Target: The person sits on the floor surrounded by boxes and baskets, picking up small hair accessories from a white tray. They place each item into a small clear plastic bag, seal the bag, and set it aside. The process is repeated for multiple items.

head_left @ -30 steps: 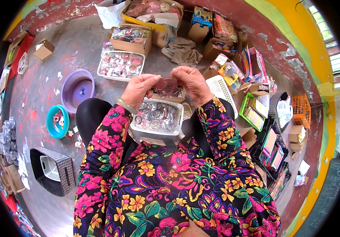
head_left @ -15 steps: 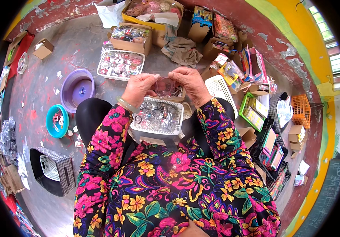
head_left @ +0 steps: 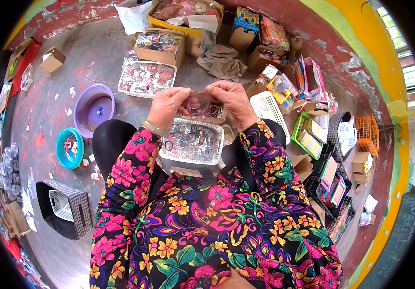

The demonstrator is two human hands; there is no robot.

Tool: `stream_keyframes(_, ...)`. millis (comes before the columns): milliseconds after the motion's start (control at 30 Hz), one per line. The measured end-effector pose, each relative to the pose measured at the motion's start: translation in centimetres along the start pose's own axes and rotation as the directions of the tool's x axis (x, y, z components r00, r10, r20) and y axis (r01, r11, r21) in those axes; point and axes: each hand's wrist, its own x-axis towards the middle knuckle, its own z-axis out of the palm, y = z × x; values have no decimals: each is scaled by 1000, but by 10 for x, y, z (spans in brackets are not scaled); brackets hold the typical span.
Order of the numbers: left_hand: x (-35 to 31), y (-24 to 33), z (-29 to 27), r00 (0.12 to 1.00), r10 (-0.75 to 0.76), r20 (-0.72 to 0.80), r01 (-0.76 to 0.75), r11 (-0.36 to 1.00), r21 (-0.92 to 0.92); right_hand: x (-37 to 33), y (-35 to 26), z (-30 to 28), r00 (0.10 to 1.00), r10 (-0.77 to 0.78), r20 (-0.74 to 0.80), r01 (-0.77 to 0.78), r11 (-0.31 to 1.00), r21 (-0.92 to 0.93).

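Pinkish ring (head_left: 201, 115): between both hands, likely to keep it spread.
Left hand (head_left: 168, 105): pinching its left edge.
Right hand (head_left: 233, 102): pinching upper right, seemingly steadying.
White basket (head_left: 190, 158): below hands, within reach.

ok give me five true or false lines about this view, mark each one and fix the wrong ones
1. The left hand and right hand hold a clear round piece. True.
2. The white perforated basket between the knees is empty. False: the basket holds clear packets.
3. A pale bangle circles the left wrist. True.
4. The purple basin is left of the turquoise basin. False: the purple basin is to the right of the turquoise basin.
5. Both sleeves are plain white. False: the sleeves are floral.
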Motion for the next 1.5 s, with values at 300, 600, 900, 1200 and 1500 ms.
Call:
stream_keyframes(300, 1, -1, -5, 995, -80, 60, 77, 996, 48, -4, -2, -11, 999, 44, 8, -42, 987, -152)
stream_keyframes(600, 3, -6, -9, 981, -30, 192, -14, 975, 223, -15, -4, -13, 993, 118, 28, -114, 985, -132)
stream_keyframes(900, 4, -10, -8, 968, -104, 228, 1, 912, 411, -10, 18, -27, 995, 29, 91, 5, 936, -352)
stream_keyframes(1200, 10, -4, -33, 977, -71, -201, 146, 910, 388, -23, 39, -44, 987, -129, -96, -47, 341, -939)
stream_keyframes(1500, -8, 52, -16, 995, 85, -59, -55, 917, 396, -15, 94, -43, 997, 45, 63, 53, 201, -978)
